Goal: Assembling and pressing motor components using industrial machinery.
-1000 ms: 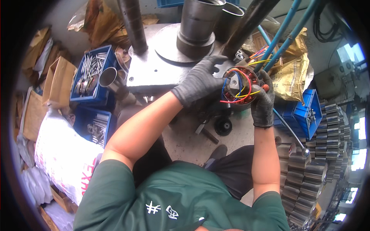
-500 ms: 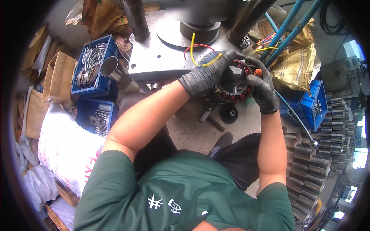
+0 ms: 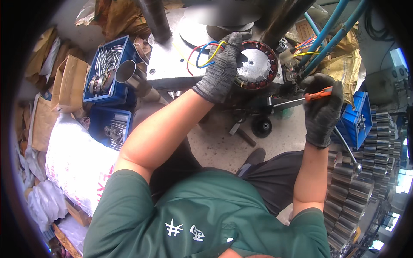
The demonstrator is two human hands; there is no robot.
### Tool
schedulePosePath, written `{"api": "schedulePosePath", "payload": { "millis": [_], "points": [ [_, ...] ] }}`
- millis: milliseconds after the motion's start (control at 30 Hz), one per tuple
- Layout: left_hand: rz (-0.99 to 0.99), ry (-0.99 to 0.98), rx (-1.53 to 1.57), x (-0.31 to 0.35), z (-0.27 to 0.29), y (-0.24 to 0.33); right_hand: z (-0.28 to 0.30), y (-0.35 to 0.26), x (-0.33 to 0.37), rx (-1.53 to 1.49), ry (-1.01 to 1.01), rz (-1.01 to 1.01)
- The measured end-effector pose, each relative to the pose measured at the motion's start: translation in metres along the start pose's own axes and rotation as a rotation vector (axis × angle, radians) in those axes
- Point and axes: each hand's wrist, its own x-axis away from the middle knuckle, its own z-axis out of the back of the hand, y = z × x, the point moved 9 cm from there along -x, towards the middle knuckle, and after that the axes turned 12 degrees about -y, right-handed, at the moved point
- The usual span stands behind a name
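Observation:
My left hand point(image 3: 219, 71), in a grey work glove, grips the left side of a motor stator point(image 3: 272, 64), a dark ring with reddish-brown windings. Bright metal shows through the ring's middle, at the front edge of the metal press table point(image 3: 172, 71). Yellow, blue and red lead wires point(image 3: 201, 58) stick out to the left beside the fingers of that hand. My right hand point(image 3: 322, 114), gloved too, is closed around the orange handle of a screwdriver point(image 3: 319, 93). Its shaft points left, below the stator and apart from it.
Blue bins point(image 3: 109, 71) of metal pins stand at the left, with a steel cup point(image 3: 127, 72) beside them. Dark press columns point(image 3: 152, 19) rise behind. At the right are blue hoses point(image 3: 331, 26), a blue bin point(image 3: 357, 120), a ball-ended lever point(image 3: 357, 167) and stacked metal cylinders point(image 3: 348, 193).
The stator has gone from a tilted hold in both hands to lying flatter at the table's edge. My right hand has drawn away rightward with the screwdriver. A blue wire now shows.

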Motion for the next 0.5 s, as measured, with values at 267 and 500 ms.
{"api": "schedulePosePath", "payload": {
  "millis": [267, 500],
  "points": [
    [-0.037, -0.018, -0.023, 0.007, -0.01, 0.011, -0.035, 0.016, 0.015, 0.191, -0.225, 0.099],
    [0.041, 0.019, -0.004, 0.006, -0.006, 0.001, -0.042, 0.017, 0.017, 0.217, -0.291, 0.116]
  ]
}}
